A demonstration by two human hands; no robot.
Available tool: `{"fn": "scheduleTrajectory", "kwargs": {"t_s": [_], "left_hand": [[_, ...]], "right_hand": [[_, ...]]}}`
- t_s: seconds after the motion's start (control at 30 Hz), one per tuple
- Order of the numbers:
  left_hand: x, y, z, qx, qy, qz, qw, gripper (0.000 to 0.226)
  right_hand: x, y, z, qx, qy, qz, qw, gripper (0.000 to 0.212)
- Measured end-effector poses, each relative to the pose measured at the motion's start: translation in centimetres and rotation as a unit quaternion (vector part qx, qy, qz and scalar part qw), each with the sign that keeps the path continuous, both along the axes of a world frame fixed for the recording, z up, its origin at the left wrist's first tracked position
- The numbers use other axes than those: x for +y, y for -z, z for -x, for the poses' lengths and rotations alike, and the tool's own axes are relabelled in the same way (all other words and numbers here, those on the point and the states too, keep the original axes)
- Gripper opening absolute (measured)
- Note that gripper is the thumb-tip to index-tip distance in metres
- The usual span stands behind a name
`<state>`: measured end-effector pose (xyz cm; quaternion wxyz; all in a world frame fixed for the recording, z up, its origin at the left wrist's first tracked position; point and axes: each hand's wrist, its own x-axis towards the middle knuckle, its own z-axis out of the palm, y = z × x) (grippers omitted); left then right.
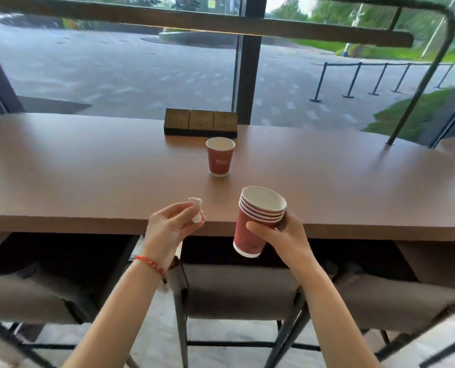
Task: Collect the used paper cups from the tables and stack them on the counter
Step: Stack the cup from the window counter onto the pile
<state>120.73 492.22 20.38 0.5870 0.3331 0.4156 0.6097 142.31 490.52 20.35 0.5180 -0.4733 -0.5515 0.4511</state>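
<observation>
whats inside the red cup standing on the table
The single red cup stands upright on the table. Its pale inner wall shows near the rim; the bottom is hidden by its near wall, so any dregs cannot be seen.

A single red paper cup (pixel 220 156) stands upright and open-mouthed on the brown counter (pixel 88 166). At its five o'clock, a nested stack of red cups (pixel 258 219) tilts, rims toward one o'clock.

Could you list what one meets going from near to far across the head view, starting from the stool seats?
Stool seat → right hand gripping the stack of red cups → single red cup standing on the table → dark socket block → window.
</observation>
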Motion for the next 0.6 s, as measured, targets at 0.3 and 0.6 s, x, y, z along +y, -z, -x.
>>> {"fn": "scheduleTrajectory", "kwargs": {"t_s": [0.3,0.6], "left_hand": [[10.9,-1.6,1.1,-0.006,0.017,-0.032,0.999,0.015],[15.8,-2.3,0.7,-0.010,0.000,-0.037,0.999,0.019]], "right_hand": [[10.8,-3.1,1.6,0.000,0.013,-0.064,0.998,0.051],[18.0,-6.1,1.6,0.015,-0.005,-0.101,0.995,0.050]]}}
